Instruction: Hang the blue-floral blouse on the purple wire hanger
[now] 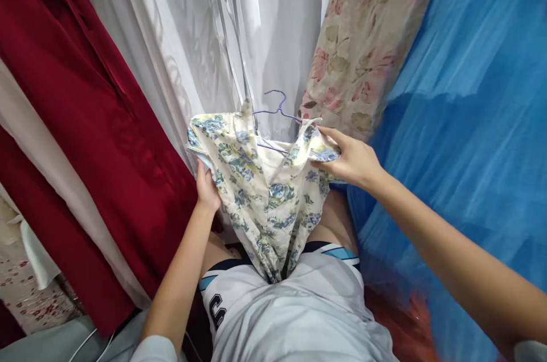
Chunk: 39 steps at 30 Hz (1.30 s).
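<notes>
A cream garment with blue and green flowers [243,174] hangs in front of my lap on a purple wire hanger [280,111]. The hanger's hook stands up above the open neckline, and part of its lower bar shows inside the neck. My left hand [208,186] is closed on the sleeve edge at the left, its fingers partly hidden behind the cloth. At the other shoulder, my right hand [348,159] pinches the sleeve between thumb and fingers. The garment's lower end narrows down between my thighs.
Long dark red cloth [123,139] hangs at the left. White curtain-like fabric [273,25] is straight ahead, beside a beige rose-print cloth [354,48]. Blue gauzy fabric [482,122] fills the right side, close to my right arm. White cords [92,345] lie at the lower left.
</notes>
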{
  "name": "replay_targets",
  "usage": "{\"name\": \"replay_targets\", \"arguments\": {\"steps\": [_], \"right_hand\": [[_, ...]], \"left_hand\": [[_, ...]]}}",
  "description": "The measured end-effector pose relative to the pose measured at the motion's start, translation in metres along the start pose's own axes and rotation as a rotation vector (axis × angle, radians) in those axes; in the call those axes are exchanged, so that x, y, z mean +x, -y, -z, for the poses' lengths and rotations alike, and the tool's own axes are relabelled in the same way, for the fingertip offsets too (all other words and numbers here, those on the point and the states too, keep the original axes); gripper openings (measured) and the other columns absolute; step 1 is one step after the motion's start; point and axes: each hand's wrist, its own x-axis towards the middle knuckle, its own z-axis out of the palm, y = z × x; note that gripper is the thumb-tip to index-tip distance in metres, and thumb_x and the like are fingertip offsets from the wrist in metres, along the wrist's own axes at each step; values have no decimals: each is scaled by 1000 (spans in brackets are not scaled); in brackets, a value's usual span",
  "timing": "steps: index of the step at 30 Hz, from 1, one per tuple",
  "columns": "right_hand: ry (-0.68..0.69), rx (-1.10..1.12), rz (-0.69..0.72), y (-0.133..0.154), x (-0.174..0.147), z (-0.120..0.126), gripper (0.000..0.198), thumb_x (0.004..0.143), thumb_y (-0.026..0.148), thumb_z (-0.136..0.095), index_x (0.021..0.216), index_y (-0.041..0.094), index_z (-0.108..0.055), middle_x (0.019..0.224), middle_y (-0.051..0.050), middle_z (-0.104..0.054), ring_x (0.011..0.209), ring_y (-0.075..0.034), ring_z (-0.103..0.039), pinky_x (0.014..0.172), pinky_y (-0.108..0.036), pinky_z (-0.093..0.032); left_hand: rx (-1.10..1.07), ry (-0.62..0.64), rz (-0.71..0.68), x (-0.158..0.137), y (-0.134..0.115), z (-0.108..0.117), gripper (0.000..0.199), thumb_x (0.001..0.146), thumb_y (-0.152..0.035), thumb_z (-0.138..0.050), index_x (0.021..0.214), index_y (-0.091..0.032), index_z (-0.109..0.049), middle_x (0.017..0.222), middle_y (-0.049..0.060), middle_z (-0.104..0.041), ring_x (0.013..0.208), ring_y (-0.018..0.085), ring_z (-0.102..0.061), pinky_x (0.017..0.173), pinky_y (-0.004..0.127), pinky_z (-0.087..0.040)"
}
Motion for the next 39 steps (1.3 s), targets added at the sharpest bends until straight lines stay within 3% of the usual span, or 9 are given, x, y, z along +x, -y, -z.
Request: {"name": "replay_targets", "arguments": {"steps": [6,14,19,23,26,30,33,37,39], "right_hand": [[13,11,191,12,38,-5,74,66,40,-71,136,23,-57,119,-8,-72,103,-36,-68,78,-39,-52],[-22,71,387,11,-8,-5,77,68,35,-73,140,20,-50,139,-15,-55,123,-40,-53,96,-51,-45],[-210,509,15,44,-74,-24,19,86,34,-60,102,24,-65,106,-10,-68,103,-30,-61,93,-46,-46],[348,876,-334,54,-116,-64,33,92,47,-54,76,21,-63,72,-5,-65,67,-22,-59,64,-34,-46],[650,974,-328,69,-126,-89,37,91,52,-56,77,19,-64,73,-5,-67,65,-19,-58,61,-30,-42],[521,990,-314,87,-119,-97,42,95,51,-50,69,19,-58,66,-2,-61,61,-16,-52,59,-28,-38],[520,1053,-340,86,-118,-92,39,94,48,-52,68,20,-58,64,-1,-59,59,-15,-49,58,-27,-36],[550,1150,-399,82,-125,-91,37,90,46,-59,64,20,-56,61,-1,-59,58,-15,-49,57,-27,-35],[564,1150,-412,85,-130,-94,36,88,46,-61,63,19,-57,60,-1,-60,58,-15,-50,56,-27,-34]], "left_hand": [[233,-205,-158,-39,71,46,51,71,-35,-82,116,-18,-64,124,10,-67,125,26,-58,111,38,-40],[399,-352,-91,-82,111,81,35,68,-26,-66,102,-15,-69,101,7,-73,101,26,-66,94,35,-49],[566,-431,-109,-108,91,88,31,72,-24,-61,102,-19,-68,103,7,-73,104,27,-65,90,33,-51],[550,-343,-35,-124,95,71,33,77,-24,-55,107,-18,-64,111,8,-70,114,27,-61,101,36,-46],[559,-222,-16,-135,102,52,37,79,-22,-53,115,-19,-61,116,8,-67,126,27,-52,110,39,-39],[529,-129,-34,-144,103,35,39,82,-22,-53,121,-20,-58,117,8,-65,133,27,-45,115,40,-33],[548,-253,-55,-141,97,36,40,83,-23,-53,122,-21,-54,117,10,-62,129,29,-48,111,40,-37],[738,-569,-417,-138,83,42,54,77,-26,-68,126,-22,-44,129,12,-51,123,27,-49,106,40,-39],[852,-558,-549,-143,80,37,57,74,-27,-73,124,-22,-44,128,12,-49,119,26,-51,103,40,-41]]}}
